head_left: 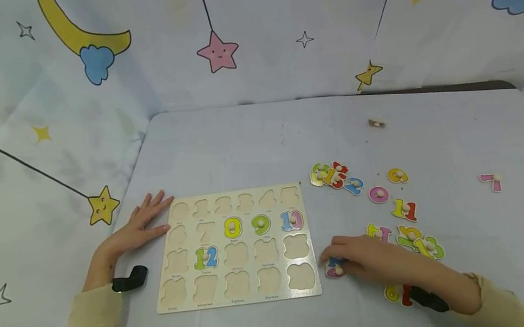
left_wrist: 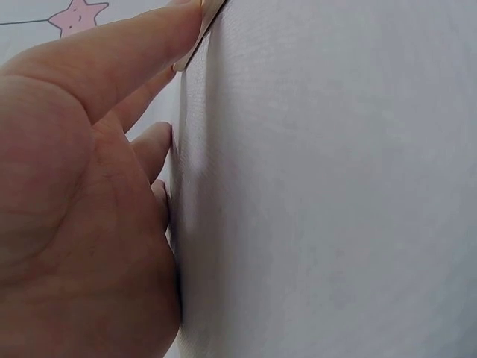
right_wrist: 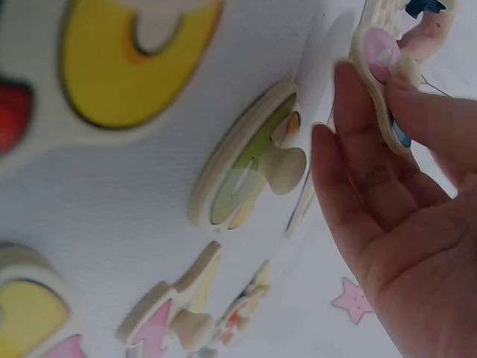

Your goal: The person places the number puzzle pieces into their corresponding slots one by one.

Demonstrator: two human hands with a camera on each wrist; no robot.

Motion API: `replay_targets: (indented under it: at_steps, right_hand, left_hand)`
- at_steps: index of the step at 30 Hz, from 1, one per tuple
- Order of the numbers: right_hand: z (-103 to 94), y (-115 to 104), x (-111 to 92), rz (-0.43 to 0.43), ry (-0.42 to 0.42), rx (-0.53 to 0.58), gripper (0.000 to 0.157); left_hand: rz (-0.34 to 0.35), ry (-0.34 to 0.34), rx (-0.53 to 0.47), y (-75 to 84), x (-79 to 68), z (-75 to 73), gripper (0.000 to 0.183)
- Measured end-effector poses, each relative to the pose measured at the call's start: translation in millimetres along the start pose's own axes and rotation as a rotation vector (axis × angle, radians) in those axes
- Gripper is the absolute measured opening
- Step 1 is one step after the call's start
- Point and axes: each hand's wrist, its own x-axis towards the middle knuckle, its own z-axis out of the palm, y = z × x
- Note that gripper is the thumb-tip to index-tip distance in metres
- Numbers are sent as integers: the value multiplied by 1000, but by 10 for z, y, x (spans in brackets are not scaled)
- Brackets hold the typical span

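A wooden number puzzle board (head_left: 251, 260) lies flat on the white-covered table, with the pieces 8 (head_left: 233, 227), 9 (head_left: 261, 224), 10 (head_left: 292, 220) and 12 (head_left: 206, 257) set in their recesses. My left hand (head_left: 139, 227) rests at the board's upper left edge, fingers spread and thumb touching the side. Just off the board's lower right edge, my right hand (head_left: 377, 258) pinches a pink-and-blue number piece (right_wrist: 381, 56) between thumb and fingers. In the right wrist view that piece is tilted on edge; the fingers partly cover it.
Loose knobbed pieces lie right of the board: an overlapping pile with a 15 (head_left: 336, 178), a pink 0 (head_left: 379, 195), an 11 (head_left: 404, 210) and overlapping green-and-yellow pieces (head_left: 419, 242). A yellow-and-red piece (head_left: 392, 293) sits by the right wrist. Farther right lies a pink 7 (head_left: 490, 182).
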Motion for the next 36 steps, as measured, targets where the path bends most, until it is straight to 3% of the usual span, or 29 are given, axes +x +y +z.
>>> replay_targets:
  at_steps: [4, 8, 11, 17, 24, 30, 36]
  right_hand:
    - [-56, -43, 101, 18, 64, 25, 37]
    - [-80, -79, 257, -40, 103, 34, 25]
    - [-78, -119, 387, -78, 86, 27, 18]
    - [-45, -198, 605, -75, -11, -6, 19]
    - [-4, -206, 754, -138, -68, -13, 10]
    - [39, -265, 802, -136, -148, -23, 6]
    - [74, -289, 799, -144, -141, -62, 8]
  left_hand:
    - [-9, -4, 21, 24, 12, -5, 70]
    - [-6, -5, 14, 238, -16, -23, 68]
    - [-9, -4, 11, 264, -19, -29, 68]
    - [-16, -7, 24, 16, 23, -23, 71]
    - [-28, -4, 43, -27, 42, -17, 71]
    - [-26, -5, 37, -37, 31, -11, 71]
    - [-17, -4, 23, -19, 8, -12, 70]
